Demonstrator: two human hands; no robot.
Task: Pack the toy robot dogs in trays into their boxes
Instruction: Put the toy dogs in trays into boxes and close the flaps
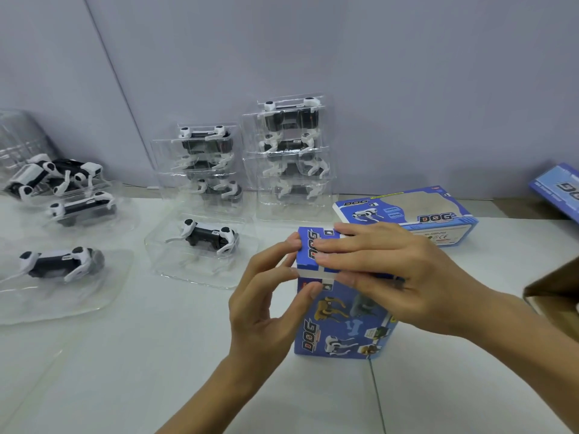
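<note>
A blue toy-dog box [340, 311] stands on end on the white tabletop [156, 355], toward its near right part, printed with "DOG" and cartoon dogs. The right hand [385, 270] lies over the box's top end, its fingers stretched flat across the closing flap and pressing it down. The left hand [269, 296] meets the box from the left, thumb and fingertips curled narrowly against the top corner and the white strip under the flap.

Just behind, a second blue box [407, 214] lies flat, its window side up. To the left, one robot dog in a clear tray [203, 245] sits alone near the middle of the tabletop. Along the far edge, against the grey wall, two stacks of trayed dogs [288, 151] stand side by side. More trayed dogs [62, 264] lie toward the left edge, with a loose heap behind them. At the right edge a brown carton [557, 292] and a corner of another blue box [560, 189] show.
</note>
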